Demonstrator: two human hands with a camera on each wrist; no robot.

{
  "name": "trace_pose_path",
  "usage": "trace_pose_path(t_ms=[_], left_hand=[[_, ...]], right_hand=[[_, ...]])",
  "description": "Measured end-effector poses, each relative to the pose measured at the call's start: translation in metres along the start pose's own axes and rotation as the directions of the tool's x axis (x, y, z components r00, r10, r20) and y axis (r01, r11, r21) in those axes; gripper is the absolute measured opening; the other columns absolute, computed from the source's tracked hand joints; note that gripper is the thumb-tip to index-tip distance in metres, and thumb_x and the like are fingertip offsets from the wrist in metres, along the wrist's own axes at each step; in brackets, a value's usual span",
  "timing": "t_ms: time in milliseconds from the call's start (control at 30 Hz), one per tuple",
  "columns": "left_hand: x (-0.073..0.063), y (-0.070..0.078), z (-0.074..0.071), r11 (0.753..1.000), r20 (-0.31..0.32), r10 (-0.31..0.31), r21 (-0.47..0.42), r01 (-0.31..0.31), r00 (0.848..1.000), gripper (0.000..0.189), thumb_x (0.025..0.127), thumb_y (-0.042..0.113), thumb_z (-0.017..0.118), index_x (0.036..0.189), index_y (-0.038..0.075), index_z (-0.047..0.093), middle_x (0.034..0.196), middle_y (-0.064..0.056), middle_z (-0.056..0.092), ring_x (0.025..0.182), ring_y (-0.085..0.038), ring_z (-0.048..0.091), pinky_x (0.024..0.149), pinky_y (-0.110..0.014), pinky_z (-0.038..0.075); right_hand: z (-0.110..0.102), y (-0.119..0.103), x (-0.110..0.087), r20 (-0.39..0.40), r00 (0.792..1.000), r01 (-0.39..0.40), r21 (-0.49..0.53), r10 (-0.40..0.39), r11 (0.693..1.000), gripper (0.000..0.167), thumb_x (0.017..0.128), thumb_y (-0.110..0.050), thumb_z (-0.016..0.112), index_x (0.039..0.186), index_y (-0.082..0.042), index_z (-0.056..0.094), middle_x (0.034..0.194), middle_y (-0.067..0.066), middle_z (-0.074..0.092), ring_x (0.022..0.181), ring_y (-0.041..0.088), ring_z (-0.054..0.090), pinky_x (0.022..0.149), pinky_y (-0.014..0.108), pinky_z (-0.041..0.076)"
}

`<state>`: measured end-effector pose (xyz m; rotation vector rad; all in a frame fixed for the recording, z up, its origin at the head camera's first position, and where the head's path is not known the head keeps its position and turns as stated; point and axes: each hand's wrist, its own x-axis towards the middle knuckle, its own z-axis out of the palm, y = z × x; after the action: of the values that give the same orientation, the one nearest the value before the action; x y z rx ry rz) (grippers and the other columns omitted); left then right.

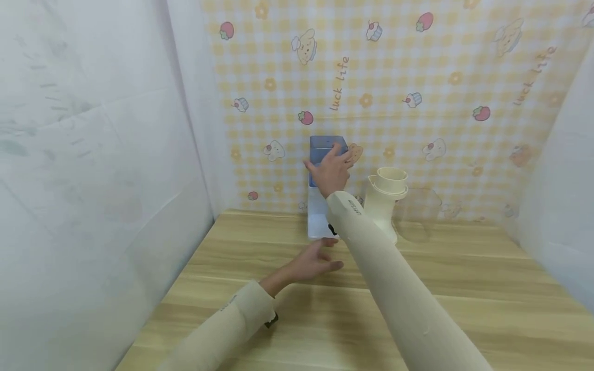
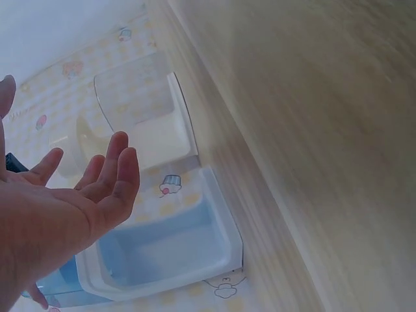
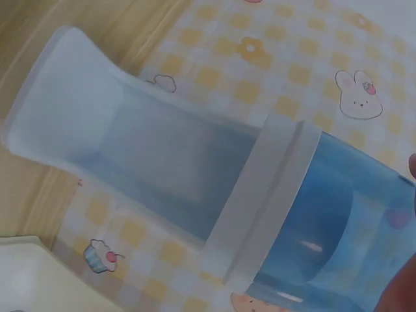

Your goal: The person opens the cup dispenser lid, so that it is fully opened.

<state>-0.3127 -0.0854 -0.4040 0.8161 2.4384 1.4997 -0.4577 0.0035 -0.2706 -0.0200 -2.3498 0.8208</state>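
A tall dispenser-like stand with a translucent blue upper container [image 1: 318, 154] and a white lower body [image 1: 317, 219] stands upright against the back cloth. My right hand [image 1: 331, 172] is in front of the blue container, its fingers spread; in the right wrist view only bits of fingers show at the edge, beside the blue container [image 3: 331, 221]. Whether they touch it, I cannot tell. My left hand [image 1: 312, 262] is low, just in front of the white body's foot, fingers loosely bent with nothing in them. The left wrist view shows that hand [image 2: 84, 201] palm up before the white body [image 2: 224, 244].
Right of the blue-and-white stand is a cream stand [image 1: 381, 211] with a round, lipped top. A clear plastic piece [image 1: 419, 214] is beside it. Behind hangs a yellow checked cloth [image 1: 394, 67]; a white sheet [image 1: 116, 129] hangs at the left of the wooden table [image 1: 464, 293].
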Motion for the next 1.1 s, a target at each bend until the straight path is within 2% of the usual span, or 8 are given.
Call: trace_pose_path(t_ms=[100, 267, 367, 567, 833, 1100], left_hand=[[-0.002, -0.001, -0.002, 1.0, -0.002, -0.013, 0.009, 0.013, 1.0, 0.069, 0.094, 0.034, 0.068, 0.15, 0.008, 0.037, 0.153, -0.01, 0.04, 0.126, -0.042, 0.052, 0.09, -0.033, 0.052], [-0.003, 0.001, -0.003, 1.0, -0.005, -0.026, 0.014, 0.026, 1.0, 0.069, 0.094, 0.035, 0.068, 0.15, 0.008, 0.037, 0.153, -0.008, 0.039, 0.128, -0.04, 0.05, 0.091, -0.036, 0.052], [-0.004, 0.002, -0.004, 1.0, -0.011, -0.028, 0.011, 0.028, 1.0, 0.07, 0.094, 0.035, 0.068, 0.149, 0.007, 0.037, 0.153, -0.011, 0.039, 0.128, -0.041, 0.049, 0.092, -0.039, 0.051], [-0.004, 0.0, -0.003, 1.0, -0.006, -0.005, 0.005, 0.005, 1.0, 0.068, 0.094, 0.034, 0.067, 0.149, 0.005, 0.038, 0.152, -0.015, 0.04, 0.126, -0.043, 0.051, 0.092, -0.038, 0.051], [-0.006, 0.001, 0.001, 1.0, -0.022, -0.009, -0.029, 0.008, 1.0, 0.067, 0.095, 0.031, 0.068, 0.15, 0.009, 0.037, 0.151, -0.017, 0.038, 0.126, -0.044, 0.051, 0.091, -0.039, 0.052], [-0.006, 0.004, -0.002, 0.999, -0.051, 0.004, -0.032, -0.005, 0.999, 0.063, 0.097, 0.031, 0.065, 0.15, 0.011, 0.037, 0.15, -0.018, 0.039, 0.125, -0.043, 0.052, 0.091, -0.042, 0.053]], right_hand=[[0.0, -0.001, 0.001, -0.003, 1.0, 0.009, -0.025, -0.009, 1.0, 0.096, 0.081, -0.068, 0.066, 0.143, -0.002, 0.032, 0.138, 0.035, 0.03, 0.101, 0.043, 0.051, 0.065, 0.049, 0.056], [-0.006, 0.0, 0.003, 0.014, 1.0, -0.008, -0.028, 0.009, 1.0, 0.09, 0.084, -0.062, 0.067, 0.144, -0.005, 0.032, 0.141, 0.033, 0.029, 0.106, 0.044, 0.049, 0.069, 0.05, 0.056], [-0.008, 0.003, 0.003, 0.026, 1.0, 0.001, 0.005, -0.002, 1.0, 0.089, 0.084, -0.058, 0.069, 0.145, -0.005, 0.032, 0.143, 0.033, 0.027, 0.111, 0.046, 0.048, 0.072, 0.051, 0.056], [-0.015, 0.008, 0.0, 0.052, 0.998, 0.035, 0.085, -0.039, 0.996, 0.085, 0.083, -0.054, 0.072, 0.143, -0.005, 0.035, 0.143, 0.033, 0.027, 0.115, 0.048, 0.046, 0.075, 0.055, 0.054], [-0.021, 0.019, -0.005, 0.091, 0.993, 0.063, 0.114, -0.074, 0.991, 0.085, 0.083, -0.054, 0.073, 0.144, -0.009, 0.036, 0.142, 0.032, 0.03, 0.11, 0.048, 0.051, 0.08, 0.059, 0.051], [-0.034, 0.019, -0.009, 0.117, 0.989, 0.077, 0.124, -0.092, 0.989, 0.084, 0.083, -0.052, 0.074, 0.146, -0.012, 0.037, 0.14, 0.029, 0.035, 0.11, 0.049, 0.051, 0.087, 0.063, 0.044]])
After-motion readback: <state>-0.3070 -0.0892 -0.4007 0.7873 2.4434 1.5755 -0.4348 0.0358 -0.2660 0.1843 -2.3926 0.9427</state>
